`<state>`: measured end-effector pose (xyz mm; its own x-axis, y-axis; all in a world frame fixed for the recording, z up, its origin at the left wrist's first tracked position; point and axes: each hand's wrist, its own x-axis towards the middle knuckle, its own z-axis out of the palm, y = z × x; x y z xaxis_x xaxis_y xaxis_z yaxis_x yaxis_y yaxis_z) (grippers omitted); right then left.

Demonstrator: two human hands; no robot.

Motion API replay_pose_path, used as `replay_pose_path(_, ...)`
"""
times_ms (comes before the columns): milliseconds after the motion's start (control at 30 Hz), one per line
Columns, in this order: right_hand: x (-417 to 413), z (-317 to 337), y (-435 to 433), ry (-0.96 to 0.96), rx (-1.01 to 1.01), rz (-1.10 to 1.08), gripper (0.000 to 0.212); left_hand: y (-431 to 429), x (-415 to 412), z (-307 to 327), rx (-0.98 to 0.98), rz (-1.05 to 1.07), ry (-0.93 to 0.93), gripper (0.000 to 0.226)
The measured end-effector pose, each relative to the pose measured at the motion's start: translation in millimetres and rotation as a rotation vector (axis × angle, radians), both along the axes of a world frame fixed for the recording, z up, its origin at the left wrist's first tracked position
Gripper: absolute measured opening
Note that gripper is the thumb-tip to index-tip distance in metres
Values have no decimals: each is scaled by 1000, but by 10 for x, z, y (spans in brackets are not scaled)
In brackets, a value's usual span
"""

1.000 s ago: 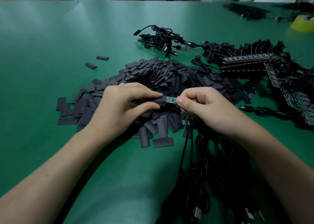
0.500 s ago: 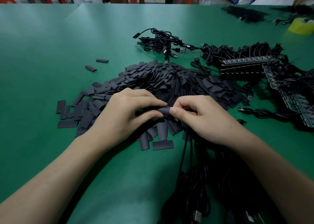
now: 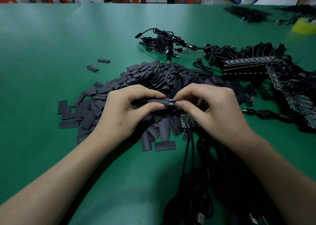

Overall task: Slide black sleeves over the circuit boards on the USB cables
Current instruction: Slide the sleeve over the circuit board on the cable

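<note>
My left hand (image 3: 126, 108) pinches a black sleeve (image 3: 157, 102) between thumb and forefinger above the sleeve pile (image 3: 153, 81). My right hand (image 3: 210, 108) pinches the small green circuit board (image 3: 170, 102), whose short visible end pokes out of the sleeve's right opening. The rest of that board is hidden inside the sleeve. More bare boards (image 3: 187, 121) lie under my right palm, with black USB cables (image 3: 188, 149) running from them toward me.
Two stray sleeves (image 3: 98, 64) lie left of the pile. A bundle of USB cables (image 3: 164, 43) sits behind it, and rows of boards with cables (image 3: 251, 65) fill the right side. A yellow tape roll (image 3: 304, 26) stands at the far right.
Half a second ago the sleeve hid the board completely; now a short green end shows at the sleeve's right opening. Both hands stay together over the pile.
</note>
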<state>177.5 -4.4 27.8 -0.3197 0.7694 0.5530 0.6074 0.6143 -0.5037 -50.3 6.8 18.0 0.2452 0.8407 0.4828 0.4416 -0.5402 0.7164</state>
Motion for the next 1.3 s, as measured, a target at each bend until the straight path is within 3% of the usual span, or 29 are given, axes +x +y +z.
replay_pose_path(133,-5,-8,-2,29,60,11,6,-36,45,-7,-105,-38,-101,19)
replay_pose_path(600,11,-10,-11,-27,179,21,6,-69,105,-65,-192,-61,-251,16)
replay_pose_path(767,-41,-23,-42,15,145,8,4,-102,127,-28,-109,-38,-164,19)
replay_pose_path(867,-75,-15,-61,116,46,11,6,-112,134,-7,-62,-15,-150,21)
replay_pose_path(1000,-42,34,-34,339,-264,16,12,-116,112,9,29,39,-92,22)
replay_pose_path(1133,-18,68,-8,414,-506,125,17,-125,100,26,106,52,-55,21)
replay_pose_path(1300,-23,89,-13,480,-640,182,14,-127,97,26,152,29,-18,20)
